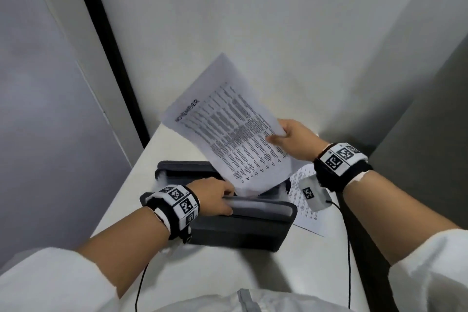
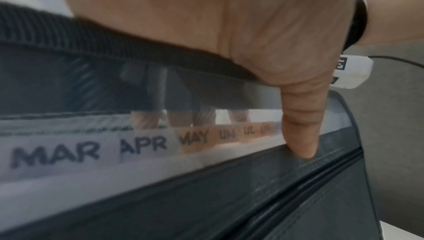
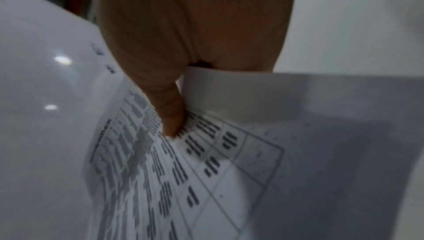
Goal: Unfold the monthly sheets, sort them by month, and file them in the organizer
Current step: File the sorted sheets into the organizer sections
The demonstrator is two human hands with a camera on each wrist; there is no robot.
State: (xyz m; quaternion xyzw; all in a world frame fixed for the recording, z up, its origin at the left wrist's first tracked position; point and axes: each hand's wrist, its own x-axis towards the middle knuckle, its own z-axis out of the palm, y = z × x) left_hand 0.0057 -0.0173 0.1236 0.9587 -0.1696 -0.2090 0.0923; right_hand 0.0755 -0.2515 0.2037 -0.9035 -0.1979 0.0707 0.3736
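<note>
A dark grey accordion organizer (image 1: pixel 243 228) stands open on the white table (image 1: pixel 228 276). My left hand (image 1: pixel 215 199) grips its front dividers, thumb (image 2: pixel 300 135) on the near side and fingers tucked behind them. Tabs reading MAR, APR, MAY (image 2: pixel 195 137) show in the left wrist view. My right hand (image 1: pixel 291 138) pinches the right edge of an unfolded sheet headed NOVEMBER (image 1: pixel 228 129), thumb (image 3: pixel 172 117) on the printed face. The sheet hangs tilted above the organizer, its lower corner dipping into the open pockets.
Another printed sheet (image 1: pixel 304 208) lies flat on the table to the right of the organizer, partly under my right wrist. A wall corner stands close behind the table. The table's right edge drops off beside the sheet. Black cables (image 1: pixel 348 248) trail from both wrists.
</note>
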